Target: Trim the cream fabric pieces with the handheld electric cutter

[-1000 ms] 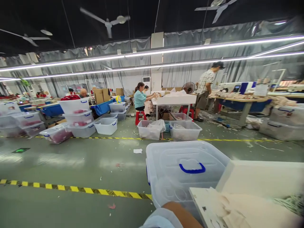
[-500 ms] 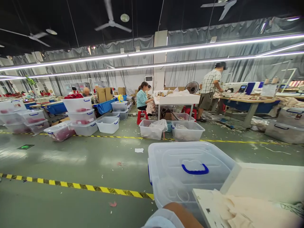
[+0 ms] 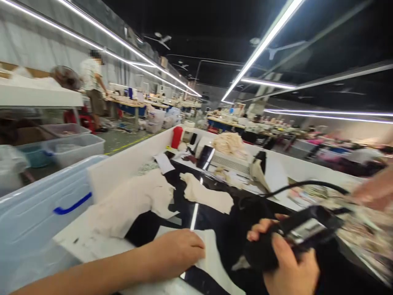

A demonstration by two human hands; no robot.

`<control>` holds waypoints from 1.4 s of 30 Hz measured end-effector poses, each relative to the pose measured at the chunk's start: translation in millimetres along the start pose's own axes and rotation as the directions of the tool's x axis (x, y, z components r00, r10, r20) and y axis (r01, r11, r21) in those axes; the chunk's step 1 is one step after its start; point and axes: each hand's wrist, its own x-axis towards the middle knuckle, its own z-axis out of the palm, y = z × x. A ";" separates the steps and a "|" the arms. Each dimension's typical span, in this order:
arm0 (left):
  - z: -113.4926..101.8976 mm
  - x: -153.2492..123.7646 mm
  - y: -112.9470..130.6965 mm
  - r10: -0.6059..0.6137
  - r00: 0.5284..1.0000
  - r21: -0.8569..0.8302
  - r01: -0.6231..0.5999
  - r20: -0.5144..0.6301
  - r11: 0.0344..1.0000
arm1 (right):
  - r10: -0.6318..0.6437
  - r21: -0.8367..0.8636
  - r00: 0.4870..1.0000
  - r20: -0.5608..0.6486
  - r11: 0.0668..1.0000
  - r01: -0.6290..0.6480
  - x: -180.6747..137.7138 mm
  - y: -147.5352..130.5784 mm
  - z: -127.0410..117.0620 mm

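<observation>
My left hand (image 3: 176, 252) lies over a cream fabric piece (image 3: 213, 254) on the glossy black tabletop (image 3: 172, 188), fingers curled together at its edge. My right hand (image 3: 290, 262) is wrapped around a black corded device (image 3: 307, 229) with a silvery patch. It is blurred, and I cannot make out its exact kind. A thick black cable (image 3: 303, 183) arches behind it. Another cream fabric piece (image 3: 208, 192) lies farther back on the black surface, and a pile of cream cloth (image 3: 132, 200) sits to the left.
White boards (image 3: 138, 151) wall the table. A lidded plastic bin (image 3: 39, 229) stands at the left. Toward the back are a red object (image 3: 176, 137), a phone-like black slab (image 3: 205, 157) and bunched cloth (image 3: 230, 144). Another person's blurred hand (image 3: 374, 190) reaches over scraps (image 3: 365, 246) at right.
My view has swung right, from the aisle and bins to the tabletop. Both my hands now show, the right one holding the black device; before, only part of an arm was visible.
</observation>
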 end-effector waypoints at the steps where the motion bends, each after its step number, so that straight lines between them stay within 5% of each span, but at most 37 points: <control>1: -3.5 -4.0 0.4 0.002 1.000 -0.034 -0.002 -0.007 0.999 | -0.007 -0.017 0.999 -0.036 1.000 0.007 0.5 -2.5 -3.6; 6: -17.8 -20.7 -2.5 -0.031 0.998 -0.101 0.036 0.047 0.994 | -0.022 -0.046 1.000 -0.011 0.999 0.021 -0.4 -4.0 -2.1; 15: -27.2 -8.9 -12.9 -0.027 0.999 -0.057 0.025 -0.041 0.998 | -0.052 -0.017 0.998 -0.023 0.999 0.052 -2.8 -11.3 6.1; 24: -41.3 8.7 -12.3 -0.042 0.996 -0.010 0.043 0.077 0.999 | -0.046 0.012 0.999 -0.028 0.999 0.046 -9.1 -25.1 9.5; 32: -16.1 35.1 -23.9 0.064 0.995 -0.016 -0.063 0.080 0.998 | -0.006 0.047 0.998 0.064 0.999 0.003 -21.6 -20.5 2.1; 42: -4.4 36.8 -33.2 0.089 0.989 0.000 -0.090 0.117 0.996 | 0.097 0.098 0.994 -0.045 0.991 -0.093 -44.5 -18.0 15.4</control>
